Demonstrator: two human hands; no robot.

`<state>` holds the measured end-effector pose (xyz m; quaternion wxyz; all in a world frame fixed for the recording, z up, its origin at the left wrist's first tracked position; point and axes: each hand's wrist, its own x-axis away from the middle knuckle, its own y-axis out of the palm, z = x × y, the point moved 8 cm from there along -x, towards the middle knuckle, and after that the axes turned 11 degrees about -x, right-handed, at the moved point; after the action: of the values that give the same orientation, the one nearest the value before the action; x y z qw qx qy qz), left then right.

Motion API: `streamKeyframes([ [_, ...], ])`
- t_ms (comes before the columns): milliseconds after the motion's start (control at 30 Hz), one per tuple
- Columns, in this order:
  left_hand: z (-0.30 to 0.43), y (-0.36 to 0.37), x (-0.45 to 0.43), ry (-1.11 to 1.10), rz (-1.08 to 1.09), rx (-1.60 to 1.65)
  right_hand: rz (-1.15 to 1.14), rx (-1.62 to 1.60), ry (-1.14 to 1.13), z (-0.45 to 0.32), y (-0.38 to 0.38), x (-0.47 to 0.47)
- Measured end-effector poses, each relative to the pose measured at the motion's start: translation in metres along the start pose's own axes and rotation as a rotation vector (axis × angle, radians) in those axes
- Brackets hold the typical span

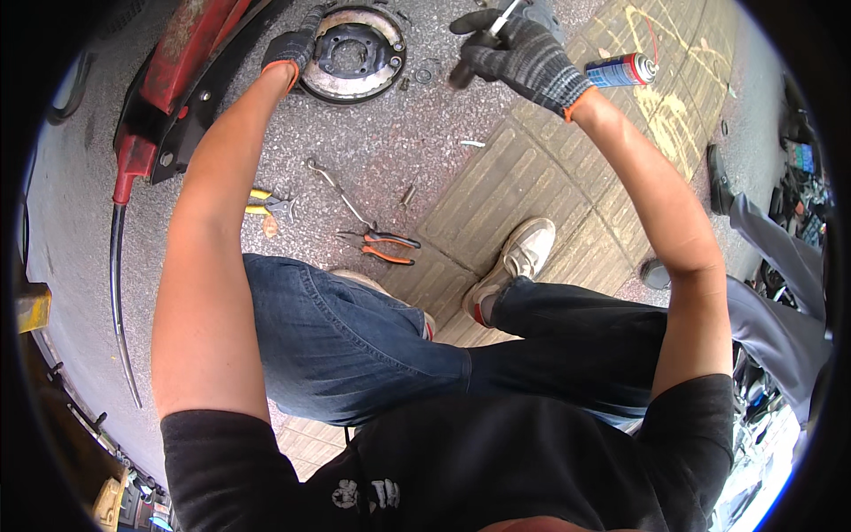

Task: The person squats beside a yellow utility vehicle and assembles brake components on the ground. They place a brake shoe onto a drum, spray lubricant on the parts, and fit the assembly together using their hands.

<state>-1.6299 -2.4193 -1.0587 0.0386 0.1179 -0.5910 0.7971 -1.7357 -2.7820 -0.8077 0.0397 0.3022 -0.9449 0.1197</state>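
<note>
A round drum brake assembly (367, 92) lies on the speckled ground, with curved brake shoes and a dark hub plate. At its left rim is my left hand (292, 46), in a grey knit glove with an orange cuff. The fingers reach along the rim; how firmly they grip is hidden. My right hand (522, 63), gloved alike, is raised to the right of the assembly and apart from it. It holds a dark-handled tool (463, 74) whose bright metal shaft points up past the thumb; its tip is out of view. A washer (423, 75) and small hardware lie between the hands.
Orange-and-black pliers (382, 247), a wrench (339, 189), yellow-handled pliers (272, 205) and a metal sleeve (408, 196) lie nearer me. A spray can (618, 71) lies right, on paving tiles. A red metal frame (169, 80) stands left. Another person's legs (771, 319) are at right.
</note>
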Motion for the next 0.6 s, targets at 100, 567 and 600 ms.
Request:
streamKeyframes([
  [100, 0.007, -0.011, 0.012, -0.055, -0.022, 0.026, 0.256, 0.034, -0.041, -0.031, 0.008, -0.033],
  [567, 0.026, -0.029, 0.033, -0.11, -0.015, 0.047, 0.814, -0.069, -0.28, 0.048, 0.06, 0.004],
  [600, 0.027, -0.028, 0.033, -0.104, -0.018, 0.052, 0.839, -0.129, -0.343, 0.039, 0.049, -0.001],
])
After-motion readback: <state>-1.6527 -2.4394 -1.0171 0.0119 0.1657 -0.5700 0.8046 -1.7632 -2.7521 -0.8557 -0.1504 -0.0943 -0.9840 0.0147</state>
